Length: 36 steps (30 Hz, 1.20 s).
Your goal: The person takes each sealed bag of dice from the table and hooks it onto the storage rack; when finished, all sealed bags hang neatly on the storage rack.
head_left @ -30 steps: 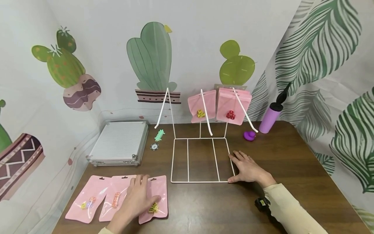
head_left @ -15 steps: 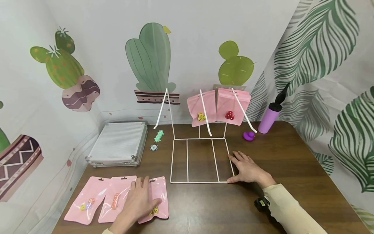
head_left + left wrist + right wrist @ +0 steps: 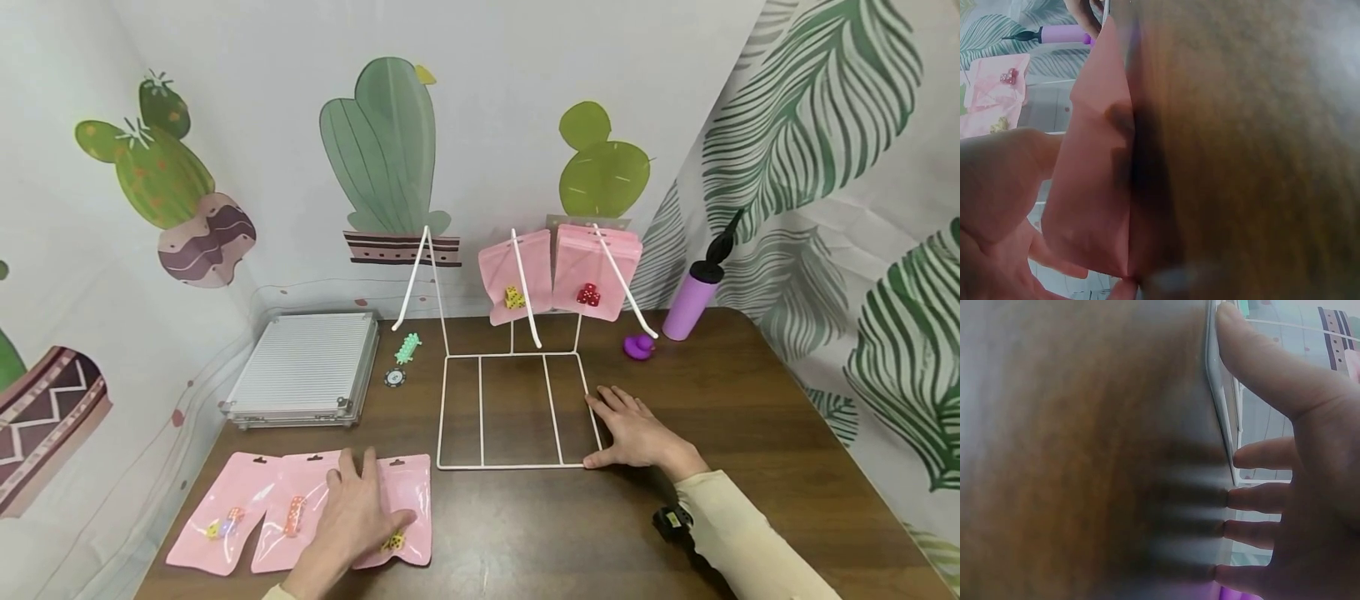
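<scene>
My left hand point(image 3: 356, 510) lies over the rightmost pink pouch point(image 3: 420, 508), its thumb across the front near the yellow dice point(image 3: 393, 542) inside. In the left wrist view that pouch point(image 3: 1094, 169) bulges off the wood beside the thumb, and a fingertip is at its end. Two more pink pouches lie to the left, one with orange dice point(image 3: 295, 517), one with mixed dice point(image 3: 225, 525). Fingers straight and spread, my right hand point(image 3: 633, 429) rests at the right side of the white wire rack point(image 3: 480, 417), thumb by its front corner.
Pink pouches point(image 3: 600, 271) hang on the rack's right prong and another pouch point(image 3: 517, 271) on the middle one. A silver case point(image 3: 303, 362), green toy point(image 3: 408, 348) and poker chip point(image 3: 395, 378) stand left; a purple duck point(image 3: 638, 347) and pump point(image 3: 690, 304) stand right.
The rightmost pouch has shifted slightly and turned straighter under my left hand, whose fingers have spread a little. My right hand stays at the rack.
</scene>
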Each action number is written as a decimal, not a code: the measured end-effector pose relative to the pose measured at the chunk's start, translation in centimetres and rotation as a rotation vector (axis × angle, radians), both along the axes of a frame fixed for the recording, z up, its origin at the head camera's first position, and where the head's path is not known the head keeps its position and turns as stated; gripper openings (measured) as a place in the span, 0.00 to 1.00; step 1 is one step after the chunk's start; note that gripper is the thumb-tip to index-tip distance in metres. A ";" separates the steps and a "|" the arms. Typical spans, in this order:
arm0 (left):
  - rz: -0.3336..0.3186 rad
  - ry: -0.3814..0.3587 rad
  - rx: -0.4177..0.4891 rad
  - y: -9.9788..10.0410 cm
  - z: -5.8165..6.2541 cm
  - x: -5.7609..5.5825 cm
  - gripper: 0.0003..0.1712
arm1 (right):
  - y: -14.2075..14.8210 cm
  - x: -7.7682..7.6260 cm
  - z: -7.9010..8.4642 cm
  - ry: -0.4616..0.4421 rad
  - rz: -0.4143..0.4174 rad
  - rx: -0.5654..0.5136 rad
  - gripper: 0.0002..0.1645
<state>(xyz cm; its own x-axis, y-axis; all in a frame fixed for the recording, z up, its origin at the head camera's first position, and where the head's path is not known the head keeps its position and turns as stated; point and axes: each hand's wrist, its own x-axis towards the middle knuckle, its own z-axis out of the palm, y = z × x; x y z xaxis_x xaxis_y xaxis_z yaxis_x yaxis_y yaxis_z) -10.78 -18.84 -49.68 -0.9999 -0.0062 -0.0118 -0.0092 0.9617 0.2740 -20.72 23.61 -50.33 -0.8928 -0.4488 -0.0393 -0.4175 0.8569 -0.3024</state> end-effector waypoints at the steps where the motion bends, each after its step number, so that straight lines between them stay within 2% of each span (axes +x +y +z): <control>1: 0.003 0.001 0.005 0.0 0.0 0.0 0.71 | 0.0 0.0 0.0 0.000 0.000 0.000 0.66; 12: -0.024 0.047 0.034 0.4 -0.3 -0.2 0.76 | 0.0 0.1 0.1 -0.001 0.006 -0.023 0.66; 17: 0.000 0.023 0.070 0.5 -0.3 -0.3 0.76 | 0.0 0.2 0.2 -0.013 -0.003 -0.008 0.66; 22: 0.015 0.002 0.111 0.5 -0.2 -0.3 0.74 | -0.1 0.1 0.1 -0.001 0.000 -0.012 0.66; 36: 0.014 0.037 0.242 0.5 0.3 0.3 0.66 | 0.0 0.2 0.0 -0.011 -0.009 -0.010 0.66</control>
<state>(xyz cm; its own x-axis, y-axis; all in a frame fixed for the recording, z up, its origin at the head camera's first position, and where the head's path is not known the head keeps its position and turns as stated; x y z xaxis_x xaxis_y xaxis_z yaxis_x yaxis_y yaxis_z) -10.46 -18.31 -49.39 -0.9995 -0.0216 0.0217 -0.0080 0.8679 0.4966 -20.56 23.63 -50.31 -0.8965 -0.4408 -0.0447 -0.4060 0.8577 -0.3155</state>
